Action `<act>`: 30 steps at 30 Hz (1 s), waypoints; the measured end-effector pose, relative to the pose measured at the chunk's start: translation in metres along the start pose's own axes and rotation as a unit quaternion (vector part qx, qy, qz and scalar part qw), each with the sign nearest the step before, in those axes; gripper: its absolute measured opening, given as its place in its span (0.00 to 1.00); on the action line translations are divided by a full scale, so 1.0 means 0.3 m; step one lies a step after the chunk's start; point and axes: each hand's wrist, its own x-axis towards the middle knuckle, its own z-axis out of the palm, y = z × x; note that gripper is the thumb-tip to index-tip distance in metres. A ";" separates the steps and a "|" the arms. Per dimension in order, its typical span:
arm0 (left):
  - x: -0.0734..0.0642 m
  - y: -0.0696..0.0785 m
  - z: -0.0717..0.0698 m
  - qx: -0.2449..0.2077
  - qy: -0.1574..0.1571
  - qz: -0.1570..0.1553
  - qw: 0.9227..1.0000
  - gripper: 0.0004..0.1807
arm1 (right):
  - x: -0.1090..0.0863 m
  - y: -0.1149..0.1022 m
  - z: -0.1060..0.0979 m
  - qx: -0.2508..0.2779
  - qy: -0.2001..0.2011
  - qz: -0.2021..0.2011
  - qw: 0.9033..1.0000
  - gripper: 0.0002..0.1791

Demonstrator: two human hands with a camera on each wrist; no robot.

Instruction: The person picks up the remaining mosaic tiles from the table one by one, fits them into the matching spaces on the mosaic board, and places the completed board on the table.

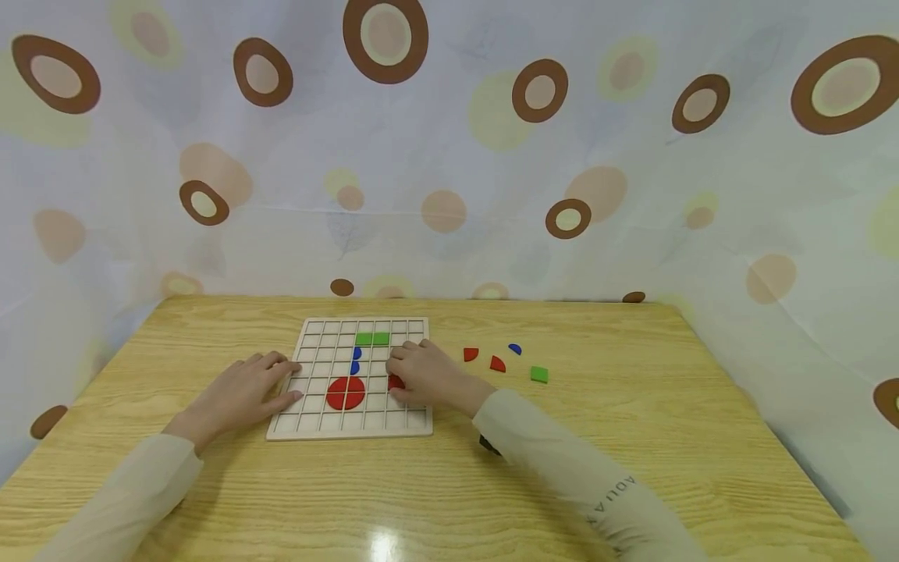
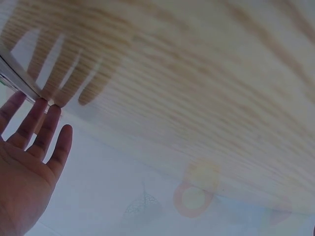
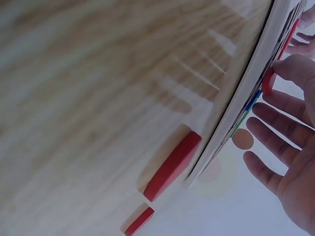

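A white square grid board (image 1: 309, 425) lies on the wooden table. My left hand (image 1: 242, 390) rests at its left edge, fingers and thumb extended onto the rim. Over the board's right side, my right hand (image 1: 428, 378) pinches a red piece (image 3: 267, 81) between thumb and index finger; the hand partly hides its shape in the head view. On the grid sit a red circle (image 1: 346, 393) made of quarter pieces, two blue half-circles (image 1: 355, 367) one above the other, and two green squares (image 1: 372, 339) side by side near the top.
Right of the board lie two red quarter-circles (image 1: 498, 364), a blue half-circle (image 1: 515, 349) and a green square (image 1: 539, 375). A small black object (image 1: 489, 445) shows beneath the right sleeve. A patterned curtain (image 1: 449, 257) hangs behind the table (image 1: 337, 499).
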 end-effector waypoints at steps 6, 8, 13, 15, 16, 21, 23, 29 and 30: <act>-0.001 0.001 0.000 -0.001 0.000 -0.001 1.000 0.24 | 0.002 -0.002 0.010 0.004 0.008 -0.002 1.000 0.14; -0.001 0.003 -0.003 -0.002 0.001 0.000 1.000 0.24 | 0.002 -0.002 0.011 0.007 0.008 -0.001 1.000 0.14; -0.001 0.007 -0.011 -0.001 0.000 0.004 1.000 0.24 | 0.005 -0.003 0.008 0.012 0.003 0.004 1.000 0.15; 0.000 0.007 -0.012 0.000 -0.001 0.004 1.000 0.24 | 0.005 -0.004 0.008 0.011 0.001 0.005 1.000 0.15; 0.000 0.007 -0.013 0.000 -0.002 0.004 1.000 0.24 | 0.006 -0.005 0.007 0.010 0.001 0.005 1.000 0.15; 0.002 0.006 -0.012 0.002 -0.007 0.000 1.000 0.24 | 0.006 -0.006 0.006 0.008 0.003 0.004 1.000 0.15; 0.003 0.005 -0.012 0.003 -0.009 -0.001 1.000 0.25 | 0.005 -0.007 0.004 0.006 0.003 0.005 1.000 0.15; 0.003 0.003 -0.008 0.003 -0.009 -0.001 1.000 0.24 | 0.002 -0.011 -0.004 0.005 0.000 0.006 1.000 0.15; 0.003 0.002 -0.008 0.003 -0.009 -0.001 1.000 0.24 | 0.001 -0.010 -0.004 0.004 0.002 0.007 1.000 0.15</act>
